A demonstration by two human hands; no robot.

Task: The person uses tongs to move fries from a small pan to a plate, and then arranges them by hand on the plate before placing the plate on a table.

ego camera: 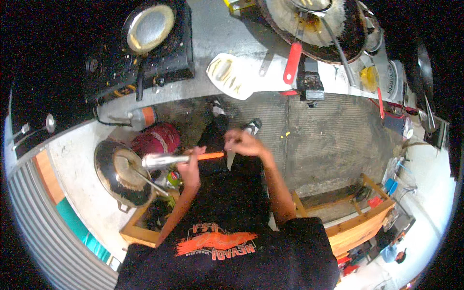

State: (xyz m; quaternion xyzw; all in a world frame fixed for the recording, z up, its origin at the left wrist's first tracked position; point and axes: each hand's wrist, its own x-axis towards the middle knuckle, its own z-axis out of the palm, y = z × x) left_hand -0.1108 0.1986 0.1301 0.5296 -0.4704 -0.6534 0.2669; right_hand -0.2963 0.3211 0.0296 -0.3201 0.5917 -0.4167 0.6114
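Observation:
My left hand (189, 171) is closed around a long, shiny silver object (165, 160). A thin orange stick-like part (211, 156) projects from the other side of that hand towards the right; my fingers hide where the two meet. Just right of the orange tip, my right hand (243, 142) grips a knife (231, 160). Its pale, pointed blade hangs downward below the fingers, and the handle is hidden in the fist. Blade and orange tip appear very near each other; whether they touch I cannot tell. Both hands are in front of my body, above the floor.
Ahead, a counter carries a frying pan (150, 29) on a black stove, a white cutting board (229, 77) and a large pan (319, 32) with a red-handled utensil (292, 63). A wok (123, 174) stands at left. Wooden framing (359, 226) lies right behind me, above a ribbed floor (326, 141).

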